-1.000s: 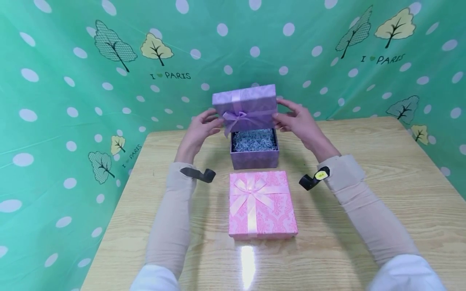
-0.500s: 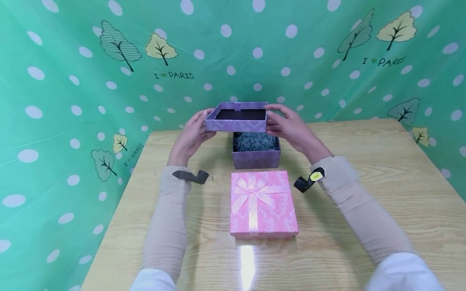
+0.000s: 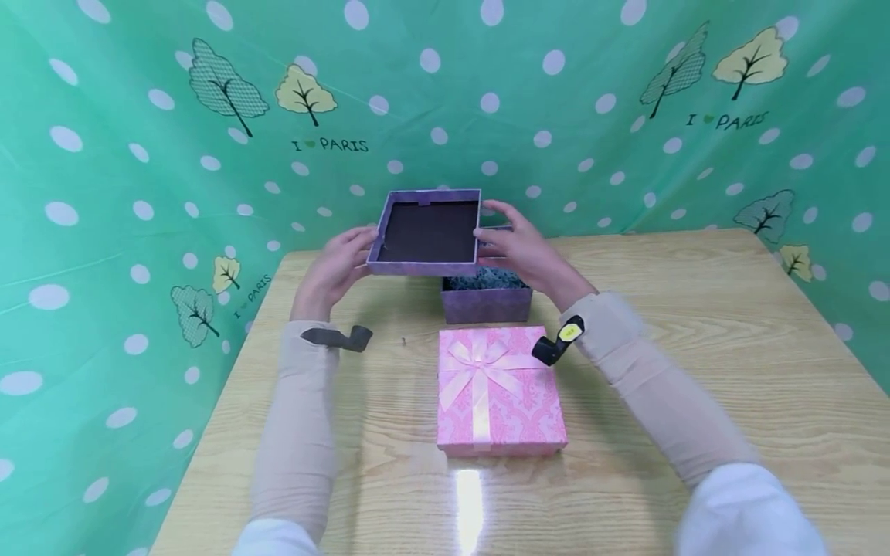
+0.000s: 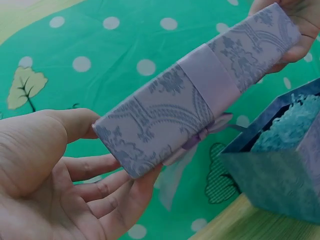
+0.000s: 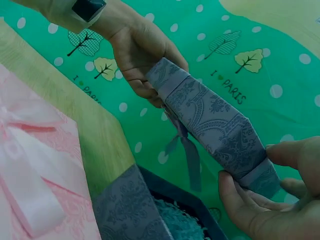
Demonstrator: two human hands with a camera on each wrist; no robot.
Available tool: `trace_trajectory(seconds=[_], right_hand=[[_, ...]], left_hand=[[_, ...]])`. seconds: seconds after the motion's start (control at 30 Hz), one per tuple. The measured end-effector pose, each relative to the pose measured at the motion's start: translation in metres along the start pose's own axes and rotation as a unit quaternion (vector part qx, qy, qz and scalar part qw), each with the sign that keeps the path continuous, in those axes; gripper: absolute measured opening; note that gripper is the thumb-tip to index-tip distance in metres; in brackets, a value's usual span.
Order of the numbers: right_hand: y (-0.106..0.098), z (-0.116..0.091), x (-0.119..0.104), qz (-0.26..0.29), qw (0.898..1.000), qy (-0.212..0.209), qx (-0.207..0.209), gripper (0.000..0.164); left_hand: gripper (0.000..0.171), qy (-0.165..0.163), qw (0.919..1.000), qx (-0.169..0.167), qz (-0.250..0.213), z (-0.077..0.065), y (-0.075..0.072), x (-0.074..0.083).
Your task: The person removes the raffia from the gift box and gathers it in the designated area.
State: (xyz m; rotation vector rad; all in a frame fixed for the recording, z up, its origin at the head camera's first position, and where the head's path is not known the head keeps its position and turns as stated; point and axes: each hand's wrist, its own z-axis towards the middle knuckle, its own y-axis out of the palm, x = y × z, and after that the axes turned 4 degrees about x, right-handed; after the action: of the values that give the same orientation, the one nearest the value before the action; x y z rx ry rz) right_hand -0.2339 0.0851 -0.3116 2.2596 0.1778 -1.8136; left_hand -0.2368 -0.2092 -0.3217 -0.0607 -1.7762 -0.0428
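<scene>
A purple box lid (image 3: 433, 232) is held up with its dark inside facing the head camera. Its ribbon bow (image 4: 202, 132) hangs on the underside. At the lid's left edge my left hand (image 3: 338, 266) grips it, thumb on one side and fingers beneath. My right hand (image 3: 518, 247) pinches the opposite edge between thumb and fingers. Behind and below the lid stands the purple box (image 3: 487, 306), uncovered, with blue-green shredded paper (image 5: 175, 220) inside. The lid hides part of that box in the head view.
Nearer on the wooden table (image 3: 389, 479) sits a pink gift box (image 3: 501, 394), covered and tied with a pale bow. A green dotted cloth (image 3: 445, 93) hangs behind the table and along its left side.
Both hands have turned the purple lid over, from its bow facing the camera to its inside showing. They have carried it to the left, and the pink box has stayed put.
</scene>
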Motion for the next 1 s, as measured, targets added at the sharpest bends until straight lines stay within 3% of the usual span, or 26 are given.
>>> trace_trajectory(seconds=[0.33, 0.73, 1.0], right_hand=[[0.031, 0.018, 0.010, 0.010, 0.999, 0.042, -0.022, 0.057], [0.077, 0.041, 0.029, -0.014, 0.998, 0.049, -0.023, 0.063], [0.103, 0.052, 0.036, -0.041, 0.998, 0.053, -0.017, 0.065]], left_hand=[[0.053, -0.009, 0.9996, 0.011, 0.025, -0.005, -0.034, -0.011], [0.045, -0.031, 0.9987, 0.014, -0.039, -0.011, -0.075, -0.044], [0.036, -0.047, 0.9972, 0.043, -0.039, -0.016, -0.085, -0.051]])
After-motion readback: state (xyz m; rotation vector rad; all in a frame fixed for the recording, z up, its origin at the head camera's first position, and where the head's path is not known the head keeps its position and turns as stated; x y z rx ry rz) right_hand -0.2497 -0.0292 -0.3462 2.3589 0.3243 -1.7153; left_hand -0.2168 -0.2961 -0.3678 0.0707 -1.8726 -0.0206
